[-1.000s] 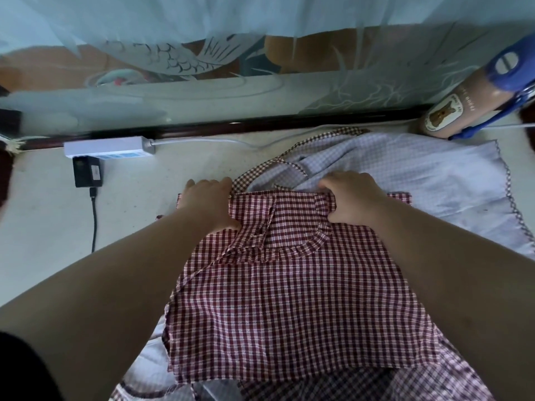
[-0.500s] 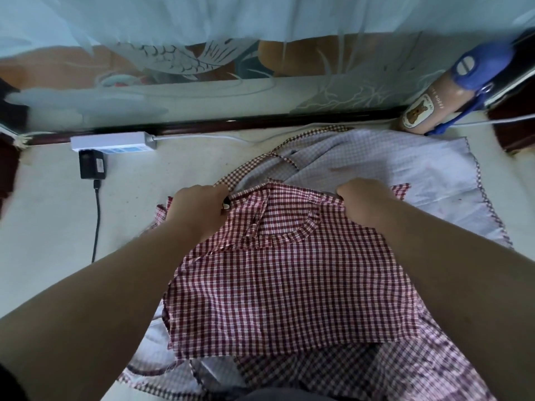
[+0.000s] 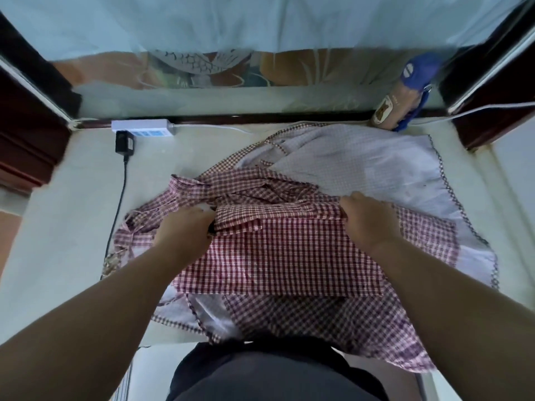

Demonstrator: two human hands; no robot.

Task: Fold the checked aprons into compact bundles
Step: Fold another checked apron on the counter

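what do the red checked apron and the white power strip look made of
The red checked apron looks like thin matte woven cloth, perhaps cotton: it bunches softly where the left hand and right hand grip it. The power strip looks like hard plastic: smooth white casing, straight edges.

A pale curtain hangs across the top, with a fish picture below it. Dark wood stands at far left and right. A white power strip lies on the cream surface, upper left.
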